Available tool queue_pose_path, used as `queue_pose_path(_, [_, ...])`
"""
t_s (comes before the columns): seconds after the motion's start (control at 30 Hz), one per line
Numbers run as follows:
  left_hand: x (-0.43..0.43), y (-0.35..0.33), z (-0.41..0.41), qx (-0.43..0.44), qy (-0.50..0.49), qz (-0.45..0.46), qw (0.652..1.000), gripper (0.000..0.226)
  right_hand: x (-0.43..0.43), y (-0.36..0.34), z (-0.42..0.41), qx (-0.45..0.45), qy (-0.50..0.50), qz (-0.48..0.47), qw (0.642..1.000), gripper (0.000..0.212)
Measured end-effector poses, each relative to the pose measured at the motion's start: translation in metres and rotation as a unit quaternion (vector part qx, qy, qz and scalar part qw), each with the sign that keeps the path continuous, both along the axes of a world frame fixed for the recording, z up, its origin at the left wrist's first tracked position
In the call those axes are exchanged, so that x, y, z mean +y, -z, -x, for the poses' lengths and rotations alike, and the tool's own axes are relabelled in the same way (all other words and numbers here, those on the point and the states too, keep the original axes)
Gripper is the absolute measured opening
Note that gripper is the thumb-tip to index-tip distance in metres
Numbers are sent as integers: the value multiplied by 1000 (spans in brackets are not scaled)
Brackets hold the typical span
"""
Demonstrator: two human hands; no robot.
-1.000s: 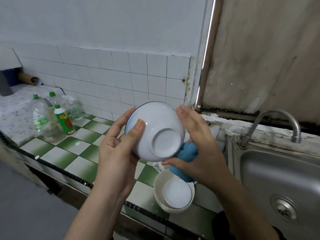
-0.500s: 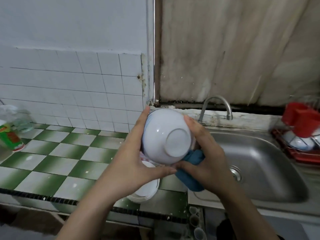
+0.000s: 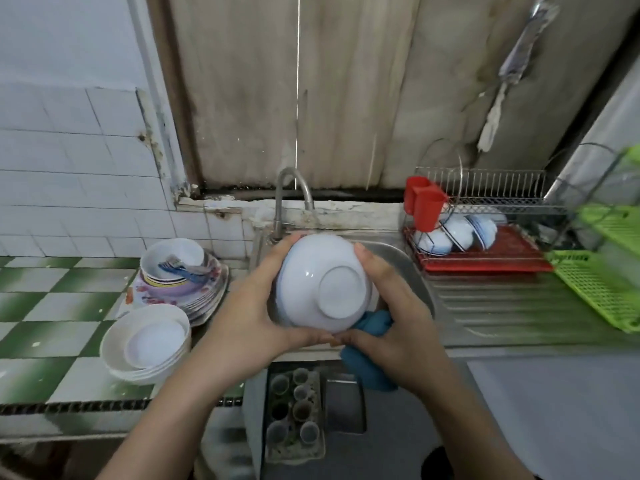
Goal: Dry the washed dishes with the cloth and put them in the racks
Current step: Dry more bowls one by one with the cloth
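Item: white bowl [image 3: 322,285], held foot-up above the sink [image 3: 408,268] between both hands. Left hand [image 3: 249,313]: fingers and thumb curled round the bowl's left side. Right hand [image 3: 398,320]: curled on the right side, blue cloth [image 3: 370,344] bunched under its palm against the bowl. Step judged: drying, probably near its end. Next move: carry the bowl right to the wire rack [image 3: 491,183], where bowls already stand on edge, and slot it beside them. Stacked bowls [image 3: 145,344] wait on the worktop [image 3: 52,306], left.
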State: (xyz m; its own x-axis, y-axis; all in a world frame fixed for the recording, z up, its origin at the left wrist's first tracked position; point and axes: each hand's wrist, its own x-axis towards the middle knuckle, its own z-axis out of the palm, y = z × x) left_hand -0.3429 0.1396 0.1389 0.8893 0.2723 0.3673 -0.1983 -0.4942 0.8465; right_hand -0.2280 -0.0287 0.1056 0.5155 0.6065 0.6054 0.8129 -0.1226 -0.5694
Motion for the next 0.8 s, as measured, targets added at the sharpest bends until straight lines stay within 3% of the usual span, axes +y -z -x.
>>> queue_pose_path(0.13, [-45, 9, -27, 13, 25, 4, 1000, 107, -54, 5, -15, -15, 37, 28, 999, 93])
queue_pose_path(0.3, [-84, 11, -64, 23, 59, 0, 998, 103, -98, 17, -37, -70, 86, 91, 990, 77])
queue_pose_path(0.5, [-108, 24, -139, 52, 118, 3, 992, 112, -136, 35, -87, -77, 137, 82, 984, 66])
queue_pose_path(0.8, [-137, 42, -278, 80, 169, -6, 982, 116, -167, 56, -189, 96, 158, -78, 980, 65])
